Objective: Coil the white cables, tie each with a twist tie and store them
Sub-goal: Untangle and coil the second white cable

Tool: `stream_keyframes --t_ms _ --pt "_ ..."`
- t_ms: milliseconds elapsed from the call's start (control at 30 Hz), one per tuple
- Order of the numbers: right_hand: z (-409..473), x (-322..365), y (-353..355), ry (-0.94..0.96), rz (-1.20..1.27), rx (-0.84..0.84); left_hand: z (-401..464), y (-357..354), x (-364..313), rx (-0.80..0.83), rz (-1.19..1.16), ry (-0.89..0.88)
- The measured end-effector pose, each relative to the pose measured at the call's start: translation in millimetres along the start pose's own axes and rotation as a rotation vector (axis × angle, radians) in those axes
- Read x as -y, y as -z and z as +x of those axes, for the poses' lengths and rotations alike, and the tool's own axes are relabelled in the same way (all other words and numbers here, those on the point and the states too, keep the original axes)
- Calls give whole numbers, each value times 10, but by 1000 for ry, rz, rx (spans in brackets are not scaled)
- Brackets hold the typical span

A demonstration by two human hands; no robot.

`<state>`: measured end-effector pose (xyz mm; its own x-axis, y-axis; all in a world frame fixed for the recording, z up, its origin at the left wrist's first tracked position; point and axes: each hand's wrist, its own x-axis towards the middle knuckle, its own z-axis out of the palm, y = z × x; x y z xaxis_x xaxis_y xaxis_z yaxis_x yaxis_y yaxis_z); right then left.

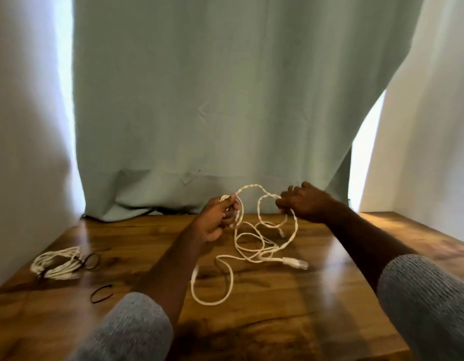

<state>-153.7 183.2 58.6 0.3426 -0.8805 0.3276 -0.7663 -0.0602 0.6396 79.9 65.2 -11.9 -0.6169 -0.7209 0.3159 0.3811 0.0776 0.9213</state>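
A pale green curtain (225,100) hangs across the far side, beyond both hands, with white walls at either edge. Its hem bunches on the back edge of a glossy wooden table (316,295), which fills the lower part of the view and lies under the hands.

Two forearms reach forward from grey knitted sleeves (428,303) pushed up toward the elbows. Both hands are raised above the table, near its far edge, level with each other and a little apart.

A loose white cable (254,246) runs between them. The left hand (215,221) has its fingers curled, pinching one end of the cable between thumb and forefinger, with a loop hanging down beside its knuckles. The right hand (303,201) is turned knuckles up, fingers closed around another part of the same cable. An arch of cable rises between the two hands. Below them the rest falls in tangled loops onto the table; a plug end (296,263) lies below the right hand, and one long loop trails back toward the person, under the left forearm.

Well off to the left of the left hand, near the wall, a second white cable lies as a coiled bundle (56,263) with a dark tie (91,260) at its right side. A loose black twist tie (102,294) lies bent into an open loop, beside the left sleeve.
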Motion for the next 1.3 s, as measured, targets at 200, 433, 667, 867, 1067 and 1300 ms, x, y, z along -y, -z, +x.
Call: stream_keyframes --t_ms 200,433,667,867,1067,1300 --pt "-335 245 -356 -78 376 311 55 -340 440 -17 -143 116" --pt "-73 329 81 -153 1258 449 43 -242 615 -134 -172 166" --pt "423 329 -41 -527 1225 -50 124 -56 624 -4 -368 208" --pt "558 666 -272 -330 1673 263 131 87 535 195 -539 181" --pt "596 826 -432 -365 2037 123 134 87 532 254 -490 56" --pt "867 1146 -679 -507 1638 -177 173 72 600 -104 -369 56"
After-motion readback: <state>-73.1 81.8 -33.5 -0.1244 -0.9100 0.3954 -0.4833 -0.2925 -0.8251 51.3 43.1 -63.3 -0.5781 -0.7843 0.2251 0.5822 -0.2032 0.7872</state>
